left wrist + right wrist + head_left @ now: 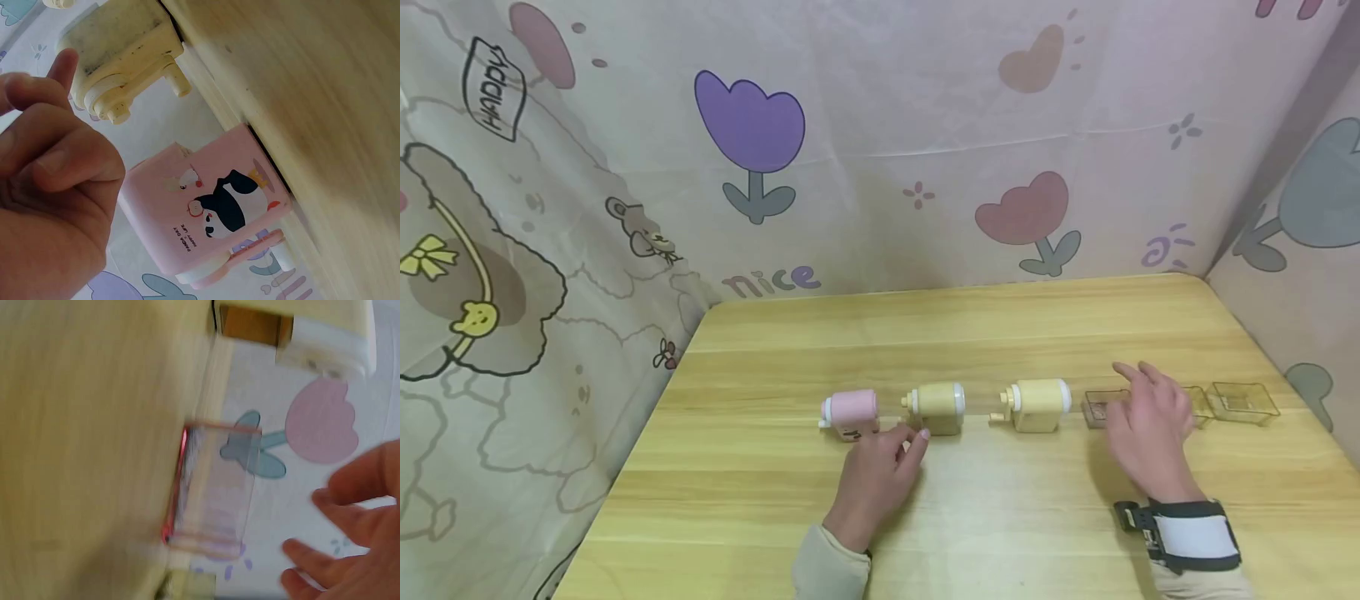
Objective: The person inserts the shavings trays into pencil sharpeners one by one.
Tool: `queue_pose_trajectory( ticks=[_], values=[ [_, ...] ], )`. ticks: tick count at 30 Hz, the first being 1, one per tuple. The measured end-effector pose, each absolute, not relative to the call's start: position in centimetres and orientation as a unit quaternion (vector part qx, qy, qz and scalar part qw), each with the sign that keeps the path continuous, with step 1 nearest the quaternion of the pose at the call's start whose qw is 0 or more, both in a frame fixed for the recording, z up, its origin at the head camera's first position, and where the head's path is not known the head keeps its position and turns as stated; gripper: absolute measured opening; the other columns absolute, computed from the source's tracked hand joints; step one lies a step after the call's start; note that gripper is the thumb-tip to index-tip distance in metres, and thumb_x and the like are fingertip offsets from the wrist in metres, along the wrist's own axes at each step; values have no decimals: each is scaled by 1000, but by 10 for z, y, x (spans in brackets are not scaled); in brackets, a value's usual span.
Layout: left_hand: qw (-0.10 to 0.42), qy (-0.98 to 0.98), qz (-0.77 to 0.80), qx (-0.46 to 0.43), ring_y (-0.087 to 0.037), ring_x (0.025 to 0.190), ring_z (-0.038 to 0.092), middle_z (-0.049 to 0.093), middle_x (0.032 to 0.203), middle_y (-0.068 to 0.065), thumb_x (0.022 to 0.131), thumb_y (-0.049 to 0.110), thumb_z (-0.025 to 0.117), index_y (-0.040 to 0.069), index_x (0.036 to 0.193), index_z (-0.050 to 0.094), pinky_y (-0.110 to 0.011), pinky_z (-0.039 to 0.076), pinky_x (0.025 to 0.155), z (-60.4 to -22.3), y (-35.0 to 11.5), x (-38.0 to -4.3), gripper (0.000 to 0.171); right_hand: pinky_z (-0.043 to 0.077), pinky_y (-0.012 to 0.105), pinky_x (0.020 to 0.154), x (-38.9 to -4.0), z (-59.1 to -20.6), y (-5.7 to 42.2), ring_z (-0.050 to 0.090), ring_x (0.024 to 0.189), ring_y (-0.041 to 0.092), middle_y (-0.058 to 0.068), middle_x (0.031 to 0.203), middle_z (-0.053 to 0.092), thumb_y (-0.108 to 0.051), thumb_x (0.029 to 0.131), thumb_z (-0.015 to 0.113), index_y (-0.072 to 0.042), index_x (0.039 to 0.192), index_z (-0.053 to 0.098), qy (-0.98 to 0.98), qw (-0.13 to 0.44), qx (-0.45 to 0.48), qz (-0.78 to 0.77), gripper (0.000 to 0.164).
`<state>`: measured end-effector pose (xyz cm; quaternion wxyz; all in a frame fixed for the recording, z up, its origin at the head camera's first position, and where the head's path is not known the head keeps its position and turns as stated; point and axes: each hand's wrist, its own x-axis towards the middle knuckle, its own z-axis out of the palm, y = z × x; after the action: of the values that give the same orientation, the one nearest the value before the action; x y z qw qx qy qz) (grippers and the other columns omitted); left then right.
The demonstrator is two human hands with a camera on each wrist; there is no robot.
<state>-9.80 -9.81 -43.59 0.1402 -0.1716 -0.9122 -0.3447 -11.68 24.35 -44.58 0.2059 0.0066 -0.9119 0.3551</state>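
In the head view, a pink hand-crank pencil sharpener (pixel 852 406) stands leftmost, with a panda print on its side in the left wrist view. My left hand (pixel 876 475) hovers in front of it, fingers loosely bent and holding nothing. To the right stand two yellow crank sharpeners, a middle one (pixel 936 400) and a right one (pixel 1041 404). The right wrist view shows an open slot in the right sharpener's body. My right hand (pixel 1150 429), fingers spread and holding nothing, is above a row of clear shavings trays. The pink-tinted tray (pixel 222 481) has greyish residue along its bottom.
Beyond the right hand are yellow-tinted clear trays, the outermost one (pixel 1246 404) close to the table's right edge. The light wood table (pixel 760 517) meets a printed cloth backdrop (pixel 880 217) behind, with more cloth at both sides.
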Motion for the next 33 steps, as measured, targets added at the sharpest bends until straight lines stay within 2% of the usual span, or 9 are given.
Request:
queue_pose_trajectory(
  ticks=[6,11,20,28,33],
  values=[
    [121,-912,-351,-174,3,43,28,34,51,14,98,43,47,17,78,64,-21,28,39,-439,-99,-97,37,-5,73,95,-113,-447,253,-5,131,59,41,147,3,-14,90,47,8,143,24,-937,114,-14,331,62],
    [121,-912,-348,-178,3,43,28,34,51,14,98,41,49,16,81,65,-20,28,39,-439,-99,-98,34,-2,78,93,-113,-450,250,-5,129,64,43,146,-1,-18,92,51,7,146,15,-944,77,-7,320,70],
    [108,-918,-338,-178,1,44,31,36,52,14,97,39,51,14,85,66,-21,30,40,-437,-101,-98,32,3,79,92,-113,-452,247,3,125,68,44,145,2,-26,93,54,7,147,11,-950,55,-9,308,77],
    [108,-919,-335,-178,0,46,34,39,54,13,96,35,54,14,84,66,-21,32,41,-439,-101,-97,27,16,75,90,-113,-454,246,19,120,66,44,140,20,-18,89,56,8,146,15,-956,56,-11,286,75],
    [113,-919,-331,-181,1,46,34,39,54,14,97,36,53,14,85,66,-20,32,42,-440,-101,-98,28,21,71,87,-113,-454,247,22,118,64,42,140,21,-17,87,57,7,147,15,-958,56,-14,280,77]
  ],
)
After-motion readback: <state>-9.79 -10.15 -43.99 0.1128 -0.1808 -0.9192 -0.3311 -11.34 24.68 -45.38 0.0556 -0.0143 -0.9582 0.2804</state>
